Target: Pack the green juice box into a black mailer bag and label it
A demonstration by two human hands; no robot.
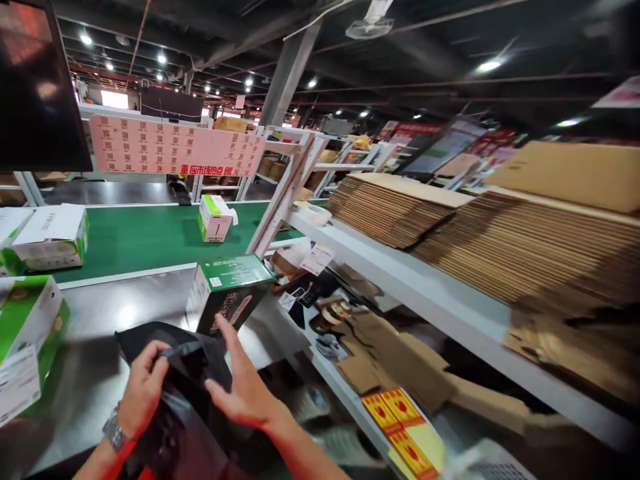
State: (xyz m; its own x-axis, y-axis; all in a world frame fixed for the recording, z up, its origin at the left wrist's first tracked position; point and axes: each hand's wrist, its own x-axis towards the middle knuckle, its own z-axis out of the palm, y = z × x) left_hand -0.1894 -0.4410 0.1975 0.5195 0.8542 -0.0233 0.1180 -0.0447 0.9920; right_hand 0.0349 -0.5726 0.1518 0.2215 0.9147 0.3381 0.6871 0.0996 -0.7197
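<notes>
Wearing one watch (115, 430) on the left wrist, close to the bottom edge. Pinching one crumpled black bag (187, 430) between thumb and fingers of the left hand (145, 387), low and left of the middle, over one shiny metal table (100, 337). Reaching in from the other side of the bag with the right hand (245, 387), fingers stretched out, thumb poking away from them, gripping nothing; too hard to tell whether touching the bag. Low on the right, can see one red and yellow sheet (405, 430). Just past the right fingertips, can spot one green and dark box (233, 287) on the metal table, and at the left edge one green box (25, 323) with a white label. Behind the metal table, can count three more boxes on one green belt (135, 233): two white and green boxes (50, 237) at the left and one small box (217, 220) near the middle. To the right, can find two piles of flat brown cardboard (390, 207) on one white shelf (450, 293). Past the belt, can see one pink sign (175, 148), and up high, one fan (370, 25).
</notes>
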